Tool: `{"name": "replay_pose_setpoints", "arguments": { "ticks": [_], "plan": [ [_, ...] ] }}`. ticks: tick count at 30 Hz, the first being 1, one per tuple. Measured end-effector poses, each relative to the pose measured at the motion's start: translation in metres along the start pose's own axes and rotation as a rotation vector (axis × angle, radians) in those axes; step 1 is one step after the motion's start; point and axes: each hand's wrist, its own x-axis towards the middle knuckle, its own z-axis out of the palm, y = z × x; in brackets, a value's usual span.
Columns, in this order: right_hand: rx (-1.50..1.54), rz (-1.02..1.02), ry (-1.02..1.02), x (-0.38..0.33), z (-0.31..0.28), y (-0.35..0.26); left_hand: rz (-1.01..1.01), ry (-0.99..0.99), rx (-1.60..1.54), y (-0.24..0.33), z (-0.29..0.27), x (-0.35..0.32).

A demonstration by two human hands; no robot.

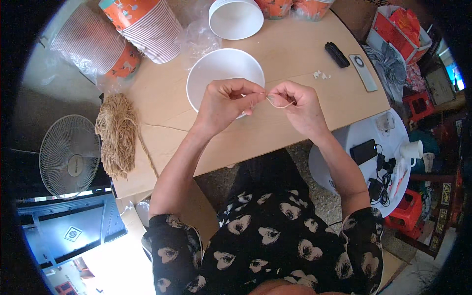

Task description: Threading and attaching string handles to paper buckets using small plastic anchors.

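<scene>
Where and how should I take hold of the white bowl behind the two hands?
Probably best to pinch the far-right rim of the white bowl, coming from the right and above. It looks open side up, and that rim is bare with tabletop beside it. Clear plastic lies by the far-left rim, and the left hand hides part of the near side.

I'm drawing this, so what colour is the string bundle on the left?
The string bundle is tan, best seen in the head view.

White glare at lower left, softly lit tabletop [295, 54], bent edges, black corners
</scene>
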Motion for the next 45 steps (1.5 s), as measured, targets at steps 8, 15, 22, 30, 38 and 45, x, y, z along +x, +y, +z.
{"name": "replay_pose_setpoints", "arguments": {
  "ticks": [8,15,22,30,38,45],
  "plan": [
    [-0.152,0.042,-0.017,-0.006,0.0,-0.006,-0.152,0.024,0.002,0.011,0.003,0.003],
    [0.03,0.072,-0.076,-0.001,-0.001,-0.008,-0.119,0.006,-0.029,0.009,0.003,0.003],
    [0.517,0.359,-0.08,0.001,-0.002,0.003,-0.184,-0.002,-0.131,0.011,0.003,0.003],
    [0.699,0.434,-0.112,0.0,-0.001,0.004,-0.187,-0.042,-0.124,0.011,-0.001,-0.001],
    [0.645,0.448,-0.107,-0.002,-0.001,0.0,-0.155,-0.037,-0.13,0.009,-0.001,-0.002],
    [0.669,0.402,-0.093,-0.006,0.001,-0.005,-0.153,-0.039,-0.131,0.006,-0.001,-0.002]
  ]
}}
